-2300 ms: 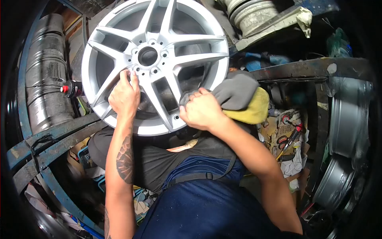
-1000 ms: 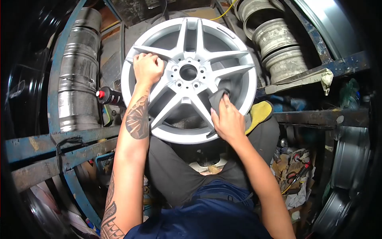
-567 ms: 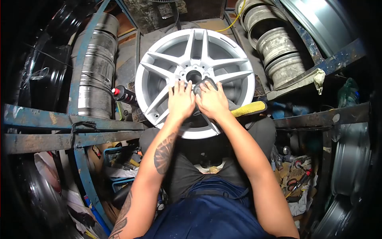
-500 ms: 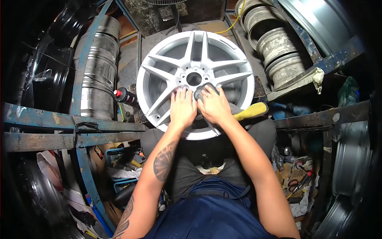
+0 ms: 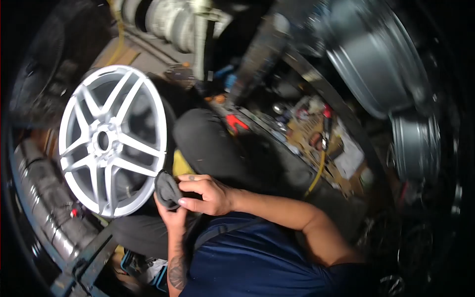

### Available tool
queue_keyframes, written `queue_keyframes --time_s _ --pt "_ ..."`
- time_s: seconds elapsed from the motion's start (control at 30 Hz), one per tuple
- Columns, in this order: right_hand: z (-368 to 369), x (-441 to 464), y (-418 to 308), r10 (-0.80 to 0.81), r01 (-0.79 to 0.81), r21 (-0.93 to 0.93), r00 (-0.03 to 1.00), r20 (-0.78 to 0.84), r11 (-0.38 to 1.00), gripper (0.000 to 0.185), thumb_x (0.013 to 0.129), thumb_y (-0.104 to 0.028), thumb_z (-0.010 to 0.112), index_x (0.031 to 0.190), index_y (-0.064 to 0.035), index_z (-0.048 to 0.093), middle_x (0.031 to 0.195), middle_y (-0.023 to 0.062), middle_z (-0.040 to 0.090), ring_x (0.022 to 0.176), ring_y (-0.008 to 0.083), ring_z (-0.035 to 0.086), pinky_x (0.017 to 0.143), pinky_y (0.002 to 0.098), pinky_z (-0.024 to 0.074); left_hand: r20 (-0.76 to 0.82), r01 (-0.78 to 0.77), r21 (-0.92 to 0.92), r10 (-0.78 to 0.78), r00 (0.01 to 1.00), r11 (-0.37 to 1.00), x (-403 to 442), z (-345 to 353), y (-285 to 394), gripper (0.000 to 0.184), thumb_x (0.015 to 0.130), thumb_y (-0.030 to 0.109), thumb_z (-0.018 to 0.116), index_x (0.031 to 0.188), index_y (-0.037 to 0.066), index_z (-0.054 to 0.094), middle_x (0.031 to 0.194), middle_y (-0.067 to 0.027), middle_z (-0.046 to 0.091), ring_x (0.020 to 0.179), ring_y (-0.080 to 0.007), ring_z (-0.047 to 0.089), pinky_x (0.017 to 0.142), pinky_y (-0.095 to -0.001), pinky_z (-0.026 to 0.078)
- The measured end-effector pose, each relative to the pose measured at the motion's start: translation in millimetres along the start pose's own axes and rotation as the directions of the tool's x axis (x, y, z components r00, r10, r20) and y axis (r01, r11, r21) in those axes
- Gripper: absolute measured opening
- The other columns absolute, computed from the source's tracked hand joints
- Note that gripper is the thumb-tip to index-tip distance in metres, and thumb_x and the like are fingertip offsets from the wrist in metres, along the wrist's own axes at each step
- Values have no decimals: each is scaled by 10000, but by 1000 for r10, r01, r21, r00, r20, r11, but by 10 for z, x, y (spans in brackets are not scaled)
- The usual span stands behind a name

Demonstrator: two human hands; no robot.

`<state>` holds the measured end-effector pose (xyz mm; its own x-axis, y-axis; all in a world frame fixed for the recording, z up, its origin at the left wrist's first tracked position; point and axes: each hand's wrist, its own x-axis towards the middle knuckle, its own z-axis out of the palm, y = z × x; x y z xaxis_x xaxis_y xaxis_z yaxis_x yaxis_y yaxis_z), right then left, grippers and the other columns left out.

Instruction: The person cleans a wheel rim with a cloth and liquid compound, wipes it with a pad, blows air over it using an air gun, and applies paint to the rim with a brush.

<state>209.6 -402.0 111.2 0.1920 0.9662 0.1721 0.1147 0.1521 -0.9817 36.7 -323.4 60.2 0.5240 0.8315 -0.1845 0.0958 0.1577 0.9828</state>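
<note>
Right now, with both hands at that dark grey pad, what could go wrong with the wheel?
The silver alloy wheel might shift: the right hand holds the dark grey pad, and the left hand, partly hidden behind it, shows no clear grip on the rim. Any grit on the pad could scratch the nearby spokes.

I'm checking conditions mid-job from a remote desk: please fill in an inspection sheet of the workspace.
Surface: whatever bears the wheel is hidden.
Job's things: silver double-spoke wheel, tilted to the view; dark grey cloth at its rim, contact unclear.
Clutter: cardboard strewn with small items; white sheet; red-handled tool, type unclear.
Hands: right hand pinches the cloth; left hand is partly hidden behind it, grip unclear.
Cables: yellow line beyond the wheel, cable or hose unclear.
Surroundings: grey wheels at picture right; dull, pale wheel rims at the top.
</note>
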Motion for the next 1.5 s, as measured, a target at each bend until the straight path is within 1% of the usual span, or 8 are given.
queue_keyframes --time_s 0.2,0.33,0.47,0.67,0.83,1.1,1.37,1.5 --pt "-811 -925 210 -71 -182 -426 855 -513 886 166 903 -14 629 1022 -18 745 1099 145 724 981 271 715 816 347 581 353 375 152 -405 844 914 -72 -830 525 736 813 310 673 1402 -103 517 1350 -175 618 1227 -254 602 1112 -370 412" --pt "-1628 -1971 575 -66 -623 -394 482 -874 676 181 925 -21 603 1051 -20 733 996 123 713 917 244 693 828 347 533 465 342 613 -675 573 712 -41 -1163 809 350 954 259 632 1011 -78 707 823 -1 677 767 -92 550 675 -292 449" --pt "-2351 -2954 819 -53 -775 -117 107 -993 621 265 910 -39 633 1163 -32 713 1043 139 727 952 277 717 841 368 545 371 -26 920 -847 381 391 -232 -914 861 370 813 336 746 809 -34 729 567 -212 592 516 -219 633 590 -375 518" --pt "-3067 -2886 697 -46 -945 -109 99 -994 309 450 891 -241 730 1273 -12 668 1128 193 735 993 329 722 897 408 547 380 -522 852 -740 555 47 -628 -919 766 447 705 517 813 784 78 784 672 -186 699 656 -357 721 657 -445 577" --pt "-3527 -2862 1006 37 -980 -179 183 -982 92 593 819 -532 762 1165 -54 702 1087 258 728 1040 435 694 896 486 543 347 -367 924 -649 678 110 -638 -674 841 474 680 494 852 968 124 783 696 -148 709 694 -362 720 697 -448 576" --pt "-3376 -2719 976 -84 -989 -145 143 -986 17 489 863 -506 721 1091 -74 732 931 250 738 962 429 713 859 498 546 531 -321 809 -380 757 492 -636 -327 796 342 742 220 812 1017 33 731 1119 -186 644 1042 -401 587 944 -459 483" --pt "-3691 -2974 1196 -242 -977 -180 148 -959 113 564 909 -613 640 1019 -78 783 944 192 766 961 395 725 864 465 543 404 -121 869 -549 732 480 -600 -480 652 312 886 266 755 788 -23 693 628 -189 640 550 -355 644 586 -426 505" --pt "-3506 -2906 900 33 -989 -121 124 -992 79 611 806 -614 770 1046 -51 773 966 201 767 997 310 741 877 425 548 401 -76 832 -501 767 550 -573 -415 622 214 892 197 739 889 -15 710 761 -211 695 700 -373 692 668 -425 528"
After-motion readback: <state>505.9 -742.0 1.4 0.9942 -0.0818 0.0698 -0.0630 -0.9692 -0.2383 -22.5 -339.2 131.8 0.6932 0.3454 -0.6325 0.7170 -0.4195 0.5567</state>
